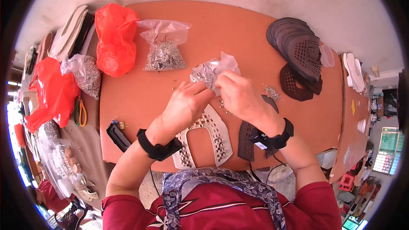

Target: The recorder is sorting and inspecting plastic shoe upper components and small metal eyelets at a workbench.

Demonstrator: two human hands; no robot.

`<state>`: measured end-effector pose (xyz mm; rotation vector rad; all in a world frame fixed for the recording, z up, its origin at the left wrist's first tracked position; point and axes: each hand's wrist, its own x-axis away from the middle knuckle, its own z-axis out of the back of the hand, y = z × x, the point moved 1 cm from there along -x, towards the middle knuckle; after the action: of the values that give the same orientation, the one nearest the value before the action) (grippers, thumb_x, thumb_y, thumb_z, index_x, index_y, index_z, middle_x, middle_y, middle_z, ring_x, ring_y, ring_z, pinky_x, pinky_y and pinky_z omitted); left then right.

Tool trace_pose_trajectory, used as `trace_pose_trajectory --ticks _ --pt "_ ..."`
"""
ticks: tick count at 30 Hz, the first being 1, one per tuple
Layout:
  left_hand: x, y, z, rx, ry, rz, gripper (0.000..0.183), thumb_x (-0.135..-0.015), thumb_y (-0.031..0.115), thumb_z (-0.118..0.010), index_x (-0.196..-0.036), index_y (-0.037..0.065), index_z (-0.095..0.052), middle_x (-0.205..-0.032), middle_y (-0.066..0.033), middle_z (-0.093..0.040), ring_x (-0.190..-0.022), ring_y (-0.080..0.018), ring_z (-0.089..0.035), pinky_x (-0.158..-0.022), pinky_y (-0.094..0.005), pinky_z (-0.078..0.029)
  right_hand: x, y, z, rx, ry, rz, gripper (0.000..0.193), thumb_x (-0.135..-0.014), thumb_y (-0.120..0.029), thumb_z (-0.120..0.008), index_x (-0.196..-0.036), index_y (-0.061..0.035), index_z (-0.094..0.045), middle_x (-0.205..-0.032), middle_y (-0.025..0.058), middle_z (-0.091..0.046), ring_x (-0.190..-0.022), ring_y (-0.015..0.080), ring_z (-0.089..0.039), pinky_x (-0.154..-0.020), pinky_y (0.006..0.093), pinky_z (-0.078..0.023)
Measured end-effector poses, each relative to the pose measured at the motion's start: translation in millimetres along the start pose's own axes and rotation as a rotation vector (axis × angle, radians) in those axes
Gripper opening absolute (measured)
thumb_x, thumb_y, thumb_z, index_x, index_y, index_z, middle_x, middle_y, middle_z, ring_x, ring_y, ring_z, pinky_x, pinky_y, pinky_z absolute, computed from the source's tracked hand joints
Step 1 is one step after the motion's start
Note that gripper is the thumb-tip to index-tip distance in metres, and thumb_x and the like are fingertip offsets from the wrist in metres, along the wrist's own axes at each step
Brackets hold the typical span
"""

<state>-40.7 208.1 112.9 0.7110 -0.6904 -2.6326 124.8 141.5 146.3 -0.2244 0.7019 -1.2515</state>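
A small clear plastic bag (pixel 204 73) with silvery metal pieces in it lies at the middle of the table. At its near edge my left hand (pixel 186 104) is closed, thumb and fingers pinching the plastic. My right hand (pixel 243 100) is closed on the bag's right side, and its fingertips are partly hidden. Below my hands rests a cream, U-shaped shoe upper (pixel 225 145) with rows of square slots, some carrying metal pieces. A dark brown upper (pixel 246 138) lies partly under my right forearm. Small loose metal pieces (pixel 226 107) are scattered between the two uppers.
Dark perforated uppers (pixel 294 38) are stacked at the far right, near a heap of metal bits (pixel 271 93). At the far left stand an open bag of metal pieces (pixel 165 55) and a red bag (pixel 114 38). Scissors (pixel 80 113) and a black case (pixel 118 137) lie left.
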Motion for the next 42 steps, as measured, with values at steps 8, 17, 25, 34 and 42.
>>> trace_pose_trajectory --ticks 8,17,25,34,42 --pt "15 -35 -13 0.192 0.026 0.516 0.059 -0.074 0.012 -0.075 -0.127 0.004 -0.051 -0.111 -0.0155 -0.056 -0.098 -0.0294 -0.057 -0.086 -0.0396 -0.048 9 27 -23 0.455 -0.371 0.044 0.026 -0.078 -0.002 -0.057 -0.103 -0.0024 -0.062 -0.081 0.0113 -0.059 -0.078 0.0313 -0.062 -0.067 0.0385 -0.05" --pt "12 -54 -49 0.206 -0.068 0.644 0.094 -0.067 0.011 -0.078 -0.145 0.002 -0.027 -0.123 -0.0221 -0.052 -0.107 -0.0331 -0.055 -0.093 -0.0384 -0.045 -5 47 -59 0.197 -0.273 -0.003 0.029 -0.081 -0.001 -0.055 -0.11 0.0027 -0.056 -0.095 0.0184 -0.058 -0.088 0.0357 -0.06 -0.073 0.0427 -0.051" --pt "12 -51 -56 0.211 -0.006 0.705 0.095 -0.065 0.005 -0.079 -0.145 0.005 -0.028 -0.1 -0.0188 -0.061 -0.083 -0.0281 -0.061 -0.078 -0.0372 -0.051 -18 59 -63 0.157 -0.397 -0.107 0.023 -0.074 -0.001 -0.06 -0.097 0.004 -0.057 -0.097 0.0218 -0.059 -0.089 0.0387 -0.06 -0.074 0.0442 -0.051" --pt "6 -44 -47 0.283 -0.078 0.757 0.09 -0.069 0.006 -0.077 -0.144 0.004 -0.026 -0.107 -0.0249 -0.059 -0.102 -0.039 -0.058 -0.089 -0.0444 -0.046 -36 67 -67 -0.017 -0.536 -0.335 0.026 -0.067 -0.006 -0.067 -0.091 0.0039 -0.061 -0.088 0.0217 -0.064 -0.087 0.0396 -0.062 -0.077 0.0437 -0.049" --pt "10 -51 -55 0.261 0.009 0.731 0.088 -0.067 0.009 -0.08 -0.143 0.009 -0.034 -0.094 -0.017 -0.062 -0.086 -0.0279 -0.062 -0.079 -0.0376 -0.05 -46 82 -45 -0.007 -0.506 -0.383 0.04 -0.061 -0.014 -0.073 -0.101 -0.0078 -0.068 -0.097 0.0184 -0.065 -0.094 0.0338 -0.063 -0.083 0.0406 -0.048"
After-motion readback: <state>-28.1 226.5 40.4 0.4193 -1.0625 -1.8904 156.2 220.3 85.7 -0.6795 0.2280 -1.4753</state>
